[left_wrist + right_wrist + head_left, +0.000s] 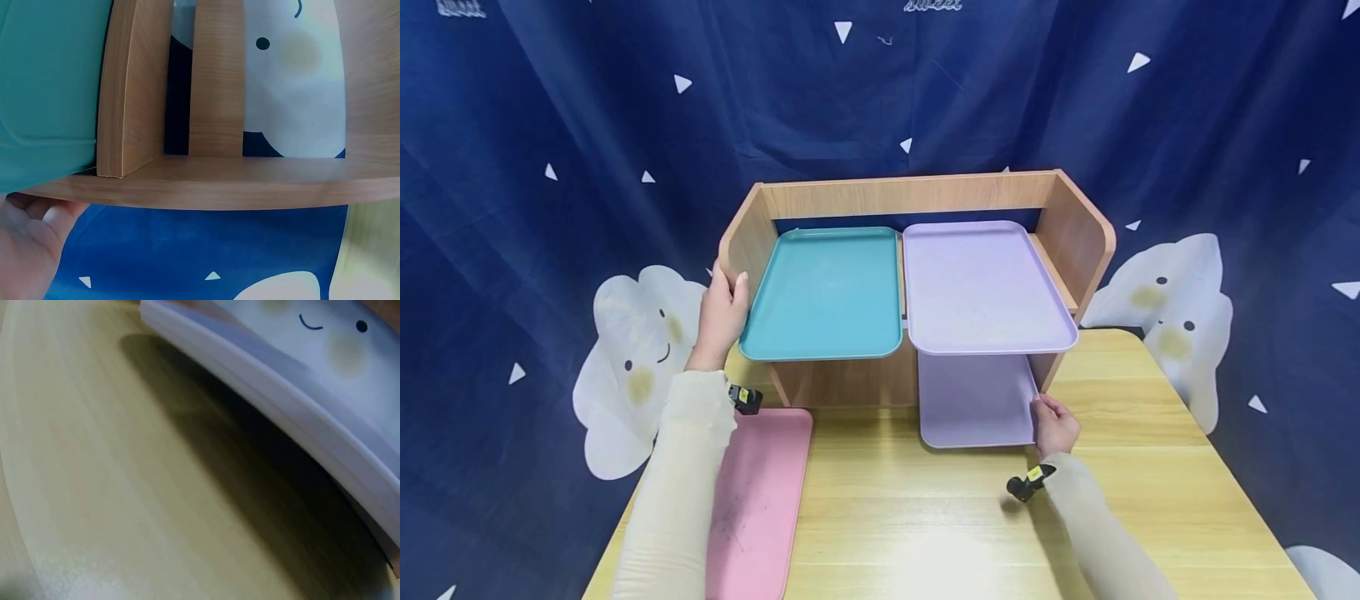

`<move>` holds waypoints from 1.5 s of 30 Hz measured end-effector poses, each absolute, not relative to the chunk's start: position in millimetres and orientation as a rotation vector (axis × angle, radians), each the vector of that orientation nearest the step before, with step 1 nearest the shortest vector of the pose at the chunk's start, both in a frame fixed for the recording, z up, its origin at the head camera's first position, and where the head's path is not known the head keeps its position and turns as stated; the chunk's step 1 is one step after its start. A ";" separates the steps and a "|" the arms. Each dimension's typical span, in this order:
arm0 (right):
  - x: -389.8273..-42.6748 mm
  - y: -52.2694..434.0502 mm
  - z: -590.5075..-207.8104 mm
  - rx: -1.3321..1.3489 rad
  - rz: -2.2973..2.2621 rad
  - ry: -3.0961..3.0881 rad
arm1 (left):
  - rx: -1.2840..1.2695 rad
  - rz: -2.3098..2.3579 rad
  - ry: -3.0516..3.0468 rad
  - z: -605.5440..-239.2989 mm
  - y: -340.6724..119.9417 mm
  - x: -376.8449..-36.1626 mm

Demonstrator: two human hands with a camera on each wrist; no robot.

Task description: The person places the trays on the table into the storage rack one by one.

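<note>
A wooden shelf rack [1075, 233] stands at the back of the table. On its upper level lie a teal tray [827, 292] at the left and a lilac tray [981, 287] at the right. My left hand [727, 287] grips the rack's left side panel [219, 184], thumb inside next to the teal tray [50, 81]. A second lilac tray [973, 400] sticks out of the lower level onto the table. My right hand [1043, 410] pinches its front right corner. In the right wrist view only that tray's edge [281, 394] shows, slightly above the tabletop.
A pink tray [760, 500] lies flat on the wooden table [910, 517] at the front left, under my left forearm. A dark blue curtain with white cloud figures [1172, 325] hangs close behind the rack and table.
</note>
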State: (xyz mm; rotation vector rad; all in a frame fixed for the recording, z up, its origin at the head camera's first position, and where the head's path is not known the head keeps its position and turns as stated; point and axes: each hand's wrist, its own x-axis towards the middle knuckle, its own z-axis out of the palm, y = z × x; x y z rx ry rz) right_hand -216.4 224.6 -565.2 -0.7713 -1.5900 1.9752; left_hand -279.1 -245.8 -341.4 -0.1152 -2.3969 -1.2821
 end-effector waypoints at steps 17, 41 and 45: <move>-215.2 239.2 -579.3 -0.806 1.909 -1.866 | -0.114 -1.277 -2.400 -339.7 -245.7 -278.9; -168.6 195.9 -558.9 -0.230 1.856 -1.861 | -0.137 -1.285 -2.413 -338.2 -247.2 -277.1; -159.4 172.1 -562.5 -0.163 1.917 -1.931 | -0.139 -1.275 -2.421 -338.6 -247.1 -278.1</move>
